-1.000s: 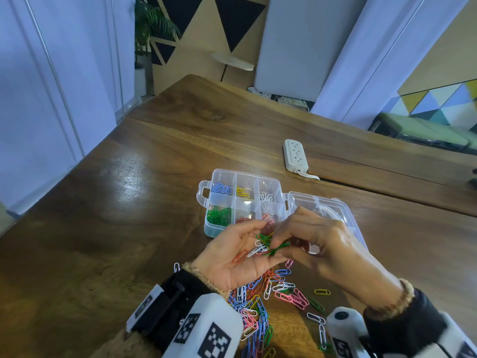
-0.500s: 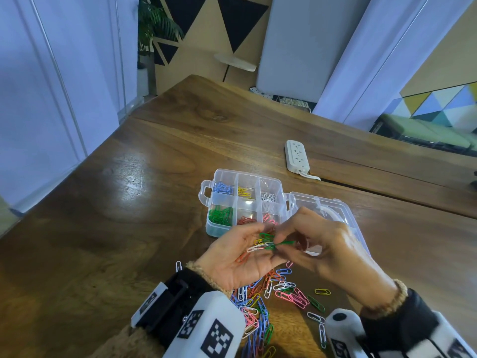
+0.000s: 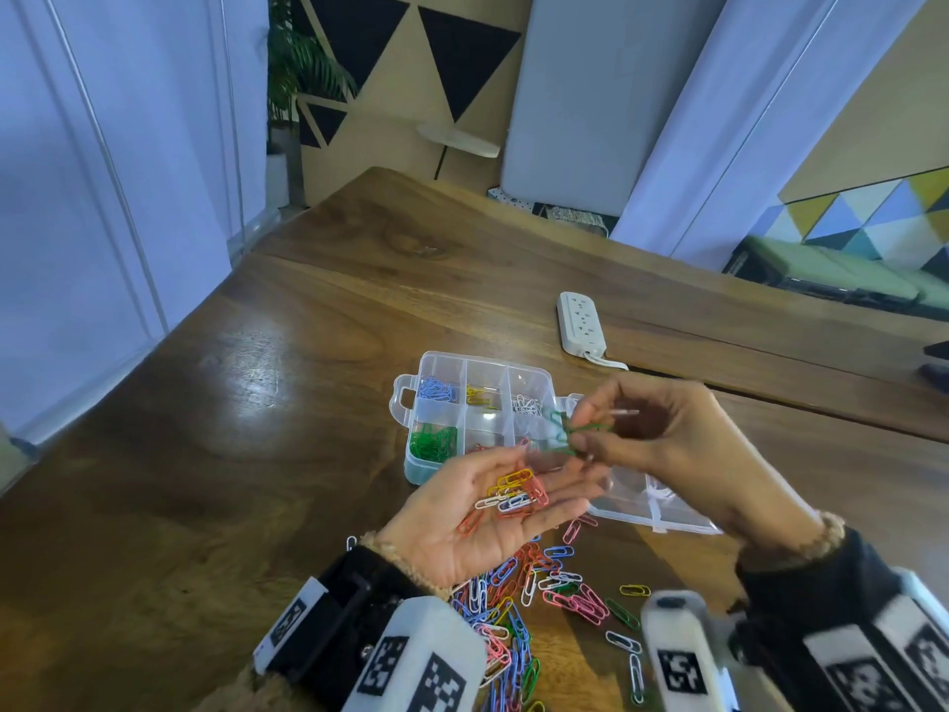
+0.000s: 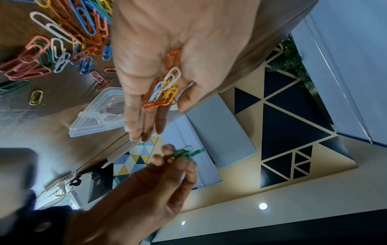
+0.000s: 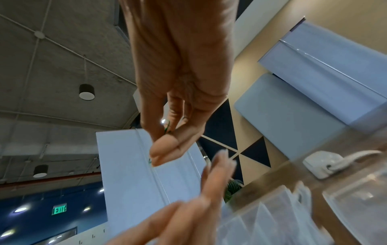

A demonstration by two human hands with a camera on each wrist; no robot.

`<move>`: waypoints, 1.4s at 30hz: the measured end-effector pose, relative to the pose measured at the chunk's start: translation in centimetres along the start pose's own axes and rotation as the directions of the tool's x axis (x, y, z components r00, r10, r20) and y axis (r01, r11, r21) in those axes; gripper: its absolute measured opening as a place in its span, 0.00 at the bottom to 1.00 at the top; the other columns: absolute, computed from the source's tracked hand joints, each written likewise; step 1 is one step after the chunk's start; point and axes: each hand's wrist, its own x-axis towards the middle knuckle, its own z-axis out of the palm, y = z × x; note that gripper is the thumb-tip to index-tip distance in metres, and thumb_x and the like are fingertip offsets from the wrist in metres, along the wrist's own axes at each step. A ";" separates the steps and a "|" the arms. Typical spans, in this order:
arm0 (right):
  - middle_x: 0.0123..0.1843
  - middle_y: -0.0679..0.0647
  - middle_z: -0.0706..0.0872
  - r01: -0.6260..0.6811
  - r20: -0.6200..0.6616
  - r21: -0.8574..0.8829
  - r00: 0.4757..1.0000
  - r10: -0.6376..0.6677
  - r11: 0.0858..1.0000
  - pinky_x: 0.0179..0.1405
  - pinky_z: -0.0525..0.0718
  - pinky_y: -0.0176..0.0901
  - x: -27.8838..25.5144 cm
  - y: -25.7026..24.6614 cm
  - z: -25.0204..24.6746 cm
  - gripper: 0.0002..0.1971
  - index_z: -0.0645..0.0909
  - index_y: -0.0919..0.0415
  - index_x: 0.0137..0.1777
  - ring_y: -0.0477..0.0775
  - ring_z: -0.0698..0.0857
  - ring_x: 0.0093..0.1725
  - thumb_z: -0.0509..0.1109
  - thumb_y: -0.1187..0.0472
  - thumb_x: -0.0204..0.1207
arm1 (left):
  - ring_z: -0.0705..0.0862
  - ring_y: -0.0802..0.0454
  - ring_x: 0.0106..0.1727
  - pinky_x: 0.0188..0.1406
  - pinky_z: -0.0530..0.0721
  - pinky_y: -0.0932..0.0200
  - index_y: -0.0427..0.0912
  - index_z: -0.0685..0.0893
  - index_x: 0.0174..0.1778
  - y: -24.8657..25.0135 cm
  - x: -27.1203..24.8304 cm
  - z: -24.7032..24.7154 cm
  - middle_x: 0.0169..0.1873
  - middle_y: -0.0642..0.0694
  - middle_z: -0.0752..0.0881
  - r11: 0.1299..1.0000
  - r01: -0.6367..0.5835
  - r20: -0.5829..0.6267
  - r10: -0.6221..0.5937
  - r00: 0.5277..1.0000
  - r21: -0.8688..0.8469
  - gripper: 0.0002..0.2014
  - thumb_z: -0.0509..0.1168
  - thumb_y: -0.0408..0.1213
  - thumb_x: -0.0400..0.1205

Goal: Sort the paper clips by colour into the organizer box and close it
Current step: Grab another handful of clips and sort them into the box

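My left hand (image 3: 493,511) lies palm up with straight fingers, and several mixed clips (image 3: 513,493) in orange, yellow, white and blue rest on it (image 4: 165,87). My right hand (image 3: 662,439) pinches a few green clips (image 3: 570,431) between thumb and fingertips just above the left fingertips (image 4: 184,153). The clear organizer box (image 3: 411,470) stands open behind the hands, with blue, yellow, white, green and red clips in separate compartments. Its lid (image 3: 662,511) lies flat to the right, partly under my right hand. A loose pile of mixed clips (image 3: 518,598) lies on the table below my hands.
A white power strip (image 3: 580,323) lies on the wooden table (image 3: 257,403) behind the box. The table's left edge runs along a glass wall. Bare wood spreads to the left of the box.
My right hand has lifted the green clips up and away from the left palm. The left fingers have straightened, showing the clips that stay on it.
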 end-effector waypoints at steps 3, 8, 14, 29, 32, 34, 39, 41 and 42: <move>0.30 0.56 0.86 -0.039 0.051 -0.066 0.998 0.042 0.997 0.33 0.84 0.33 3.2 -1.7 -0.3 0.05 0.81 0.69 0.39 0.49 0.87 0.28 0.73 0.77 0.68 | 0.84 0.33 0.62 0.66 0.79 0.45 0.20 0.81 0.60 -0.3 -0.4 0.5 0.62 0.24 0.81 0.997 0.019 -0.036 -0.016 0.999 0.080 0.21 0.53 0.34 0.83; 0.35 0.58 0.86 -0.095 0.261 -0.340 0.946 0.191 0.936 0.28 0.82 0.28 8.6 -1.8 3.3 0.07 0.81 0.64 0.38 0.41 0.85 0.24 0.71 0.76 0.70 | 0.88 0.41 0.46 0.46 0.89 0.49 0.27 0.91 0.38 -1.0 -0.6 0.8 0.45 0.32 0.88 0.992 0.027 -0.090 -0.016 0.996 0.125 0.16 0.59 0.30 0.79; 0.48 0.66 0.88 -0.135 0.314 -0.533 0.885 0.343 0.835 0.31 0.85 0.29 10.7 -0.6 6.1 0.05 0.83 0.72 0.45 0.56 0.89 0.38 0.68 0.77 0.72 | 0.87 0.40 0.43 0.43 0.89 0.50 0.26 0.85 0.46 -0.5 -0.4 0.4 0.45 0.31 0.87 0.993 0.062 -0.177 -0.043 0.983 0.102 0.10 0.62 0.27 0.74; 0.38 0.60 0.89 0.008 0.288 -0.507 0.944 0.161 0.862 0.37 0.84 0.26 9.1 -2.5 4.7 0.06 0.86 0.71 0.45 0.45 0.86 0.32 0.68 0.76 0.72 | 0.89 0.37 0.45 0.61 0.81 0.47 0.23 0.89 0.35 -0.5 0.0 -0.2 0.42 0.29 0.89 0.997 0.028 -0.155 -0.015 0.988 0.078 0.25 0.51 0.32 0.85; 0.33 0.55 0.87 0.042 0.270 -0.513 0.956 0.114 0.858 0.36 0.82 0.27 7.2 -3.0 3.2 0.10 0.86 0.65 0.42 0.45 0.86 0.31 0.65 0.77 0.71 | 0.88 0.35 0.55 0.61 0.81 0.48 0.19 0.85 0.54 -0.5 -0.1 0.1 0.57 0.26 0.85 0.998 0.014 -0.111 -0.007 0.994 0.059 0.22 0.52 0.33 0.82; 0.33 0.52 0.88 0.086 0.274 -0.623 0.955 0.113 0.778 0.36 0.78 0.21 5.6 -2.9 2.5 0.11 0.86 0.60 0.42 0.39 0.84 0.29 0.66 0.74 0.71 | 0.84 0.31 0.61 0.65 0.78 0.44 0.18 0.81 0.60 -0.4 -0.3 0.3 0.64 0.23 0.80 0.998 0.002 -0.099 0.003 0.995 0.055 0.23 0.52 0.36 0.83; 0.40 0.45 0.86 0.153 0.315 -0.758 0.937 0.150 0.633 0.36 0.70 0.15 2.1 -1.2 1.8 0.08 0.86 0.57 0.49 0.35 0.79 0.35 0.69 0.68 0.73 | 0.88 0.27 0.48 0.51 0.79 0.30 0.20 0.88 0.44 -0.3 0.1 0.0 0.51 0.23 0.86 0.998 -0.037 -0.097 0.032 0.995 -0.043 0.35 0.48 0.50 0.87; 0.37 0.40 0.80 0.143 0.267 -0.772 0.957 0.111 0.620 0.39 0.73 0.21 1.5 -0.2 1.6 0.07 0.84 0.55 0.48 0.32 0.76 0.34 0.72 0.65 0.72 | 0.89 0.30 0.47 0.49 0.80 0.28 0.20 0.88 0.42 -0.3 0.3 -0.1 0.48 0.26 0.87 0.997 -0.045 -0.108 0.037 0.993 -0.069 0.38 0.48 0.54 0.87; 0.35 0.37 0.77 0.124 0.222 -0.776 0.971 0.084 0.618 0.43 0.77 0.28 1.3 0.4 1.6 0.06 0.83 0.53 0.46 0.33 0.75 0.34 0.73 0.62 0.71 | 0.89 0.31 0.46 0.48 0.81 0.28 0.20 0.88 0.42 -0.3 0.3 0.0 0.47 0.26 0.87 0.996 -0.055 -0.107 0.047 0.993 -0.071 0.39 0.48 0.56 0.87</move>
